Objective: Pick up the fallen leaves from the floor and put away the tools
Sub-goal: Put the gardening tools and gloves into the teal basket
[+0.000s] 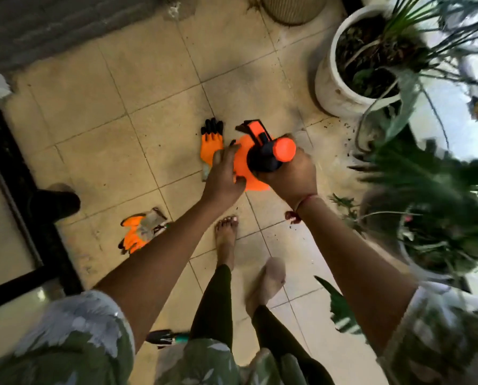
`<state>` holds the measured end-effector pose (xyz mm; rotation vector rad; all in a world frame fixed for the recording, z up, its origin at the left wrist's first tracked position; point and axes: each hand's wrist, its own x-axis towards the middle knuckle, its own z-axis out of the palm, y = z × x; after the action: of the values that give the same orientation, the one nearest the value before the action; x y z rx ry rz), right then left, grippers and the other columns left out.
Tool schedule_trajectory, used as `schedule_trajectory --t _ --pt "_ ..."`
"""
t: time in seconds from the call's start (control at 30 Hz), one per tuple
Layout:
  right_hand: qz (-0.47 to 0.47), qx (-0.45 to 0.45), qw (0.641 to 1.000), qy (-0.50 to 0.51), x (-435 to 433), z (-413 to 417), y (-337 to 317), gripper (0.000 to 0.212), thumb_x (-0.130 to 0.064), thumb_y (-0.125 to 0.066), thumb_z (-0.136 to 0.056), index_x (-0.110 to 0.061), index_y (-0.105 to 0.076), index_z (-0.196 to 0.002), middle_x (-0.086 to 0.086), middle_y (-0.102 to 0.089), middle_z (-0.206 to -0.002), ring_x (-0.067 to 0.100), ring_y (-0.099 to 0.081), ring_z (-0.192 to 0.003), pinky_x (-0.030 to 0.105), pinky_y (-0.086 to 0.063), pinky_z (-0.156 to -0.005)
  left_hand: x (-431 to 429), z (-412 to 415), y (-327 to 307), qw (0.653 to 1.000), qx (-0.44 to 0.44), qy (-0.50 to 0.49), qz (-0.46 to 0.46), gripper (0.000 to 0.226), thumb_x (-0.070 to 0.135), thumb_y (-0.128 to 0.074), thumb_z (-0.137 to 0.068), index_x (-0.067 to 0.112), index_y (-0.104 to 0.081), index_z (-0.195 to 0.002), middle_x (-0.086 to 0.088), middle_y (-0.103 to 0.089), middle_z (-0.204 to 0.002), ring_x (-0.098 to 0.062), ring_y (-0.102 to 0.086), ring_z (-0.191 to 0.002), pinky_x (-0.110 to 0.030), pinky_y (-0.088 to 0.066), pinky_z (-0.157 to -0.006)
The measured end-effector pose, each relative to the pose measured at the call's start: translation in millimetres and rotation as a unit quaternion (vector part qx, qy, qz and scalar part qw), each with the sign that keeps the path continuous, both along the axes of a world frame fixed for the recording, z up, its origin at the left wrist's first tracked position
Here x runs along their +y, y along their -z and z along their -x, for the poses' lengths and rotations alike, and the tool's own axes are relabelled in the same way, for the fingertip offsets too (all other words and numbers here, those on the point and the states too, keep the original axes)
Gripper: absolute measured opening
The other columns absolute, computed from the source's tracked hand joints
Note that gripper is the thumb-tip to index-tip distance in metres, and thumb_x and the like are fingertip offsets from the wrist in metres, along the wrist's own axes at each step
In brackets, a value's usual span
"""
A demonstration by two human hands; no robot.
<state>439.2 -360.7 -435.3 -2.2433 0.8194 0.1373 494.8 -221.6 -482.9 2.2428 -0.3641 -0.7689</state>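
Observation:
An orange pump sprayer (256, 154) with a black head and an orange knob is held up above the tiled floor. My right hand (290, 173) grips it just under the black pump head. My left hand (222, 173) lies against the orange tank's left side with its fingers fairly straight. One orange glove with black fingertips (211, 140) lies flat on the floor beyond my left hand. A second orange and grey glove (138, 232) lies crumpled to the left of my left forearm. A small hand tool with a black and teal handle (167, 338) lies near my left knee.
A white pot (333, 87) with a plant stands at the right, with soil crumbs scattered on the tiles below it. More potted foliage (438, 218) crowds the right side. A black door frame (15, 190) and a dark shoe (54, 202) sit at the left. A ribbed pot (290, 9) stands at the top.

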Motion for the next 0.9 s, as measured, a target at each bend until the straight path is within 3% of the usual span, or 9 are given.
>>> schedule_trajectory --t 0.1,0.17,0.23,0.33,0.4,0.5,0.7,0.83,0.9 --pt "0.004 0.001 1.000 -0.013 12 42 -57 0.048 -0.041 -0.079 -0.067 -0.014 -0.057 -0.100 0.007 -0.067 -0.093 0.028 -0.062 -0.086 0.028 -0.036 -0.061 22 48 -55 0.998 -0.046 0.039 -0.004 0.086 0.028 -0.076 -0.070 0.012 -0.036 -0.144 -0.017 -0.039 -0.137 -0.034 -0.044 -0.123 -0.042 -0.045 -0.097" --pt "-0.005 0.005 1.000 -0.023 20 72 -90 0.048 -0.039 -0.080 -0.065 -0.016 -0.056 -0.099 0.005 -0.066 -0.092 0.028 -0.061 -0.086 0.027 -0.034 -0.061 36 80 -89 0.992 -0.089 0.080 -0.032 0.105 0.058 -0.071 -0.057 0.019 -0.030 -0.146 -0.015 -0.038 -0.141 -0.036 -0.039 -0.129 -0.047 -0.041 -0.098" --pt "-0.018 0.009 0.999 -0.041 27 99 -115 0.049 -0.038 -0.081 -0.061 -0.020 -0.055 -0.099 0.002 -0.066 -0.093 0.025 -0.061 -0.084 0.028 -0.038 -0.061 46 108 -113 0.990 -0.100 0.094 -0.043 0.115 0.069 -0.069 -0.051 0.022 -0.023 -0.145 -0.015 -0.035 -0.146 -0.037 -0.035 -0.133 -0.052 -0.038 -0.099" --pt "-0.022 0.018 0.997 -0.078 40 140 -141 0.053 -0.039 -0.080 -0.060 -0.023 -0.056 -0.103 -0.002 -0.066 -0.094 0.021 -0.062 -0.084 0.029 -0.045 -0.063 58 142 -136 0.990 -0.099 0.092 -0.038 0.123 0.063 -0.078 -0.048 0.007 -0.028 -0.145 -0.021 -0.037 -0.144 -0.040 -0.035 -0.133 -0.055 -0.039 -0.101" --pt "-0.028 0.024 0.996 -0.080 51 164 -155 0.054 -0.038 -0.081 -0.060 -0.023 -0.054 -0.104 -0.002 -0.065 -0.093 0.021 -0.061 -0.082 0.029 -0.046 -0.064 63 161 -147 0.990 -0.094 0.095 -0.042 0.116 0.054 -0.083 -0.049 0.000 -0.035 -0.141 -0.022 -0.043 -0.138 -0.041 -0.038 -0.129 -0.055 -0.041 -0.099" --pt "-0.048 0.037 0.996 -0.068 67 203 -169 0.053 -0.037 -0.081 -0.063 -0.021 -0.053 -0.105 -0.001 -0.064 -0.093 0.021 -0.061 -0.084 0.032 -0.049 -0.069 74 192 -155 0.986 -0.099 0.124 -0.050 0.106 0.063 -0.069 -0.052 0.003 -0.042 -0.136 -0.017 -0.048 -0.133 -0.035 -0.042 -0.125 -0.049 -0.043 -0.096" --pt "-0.036 0.026 0.998 -0.049 91 291 -183 0.052 -0.041 -0.078 -0.066 -0.021 -0.056 -0.109 -0.001 -0.065 -0.098 0.021 -0.060 -0.089 0.026 -0.041 -0.069 90 273 -169 0.983 -0.116 0.141 -0.025 0.098 0.038 -0.086 -0.057 0.008 -0.039 -0.137 -0.016 -0.045 -0.134 -0.034 -0.041 -0.126 -0.050 -0.045 -0.096" --pt "-0.035 -0.012 0.999 0.000 112 370 -200 0.060 -0.065 -0.058 -0.058 -0.025 -0.055 -0.104 -0.003 -0.065 -0.092 0.022 -0.062 -0.083 0.031 -0.045 -0.068 115 347 -187 0.984 -0.088 0.157 0.012 0.096 0.047 -0.075 -0.063 0.008 -0.035 -0.142 -0.016 -0.041 -0.139 -0.032 -0.040 -0.128 -0.047 -0.042 -0.101" --pt "-0.036 -0.017 0.999 0.020 124 411 -201 0.062 -0.067 -0.053 -0.055 -0.028 -0.055 -0.103 -0.004 -0.066 -0.091 0.022 -0.062 -0.081 0.033 -0.048 -0.068 128 382 -191 0.982 -0.071 0.170 0.032 0.093 0.037 -0.080 -0.069 0.007 -0.034 -0.144 -0.015 -0.039 -0.140 -0.028 -0.037 -0.130 -0.039 -0.040 -0.102"
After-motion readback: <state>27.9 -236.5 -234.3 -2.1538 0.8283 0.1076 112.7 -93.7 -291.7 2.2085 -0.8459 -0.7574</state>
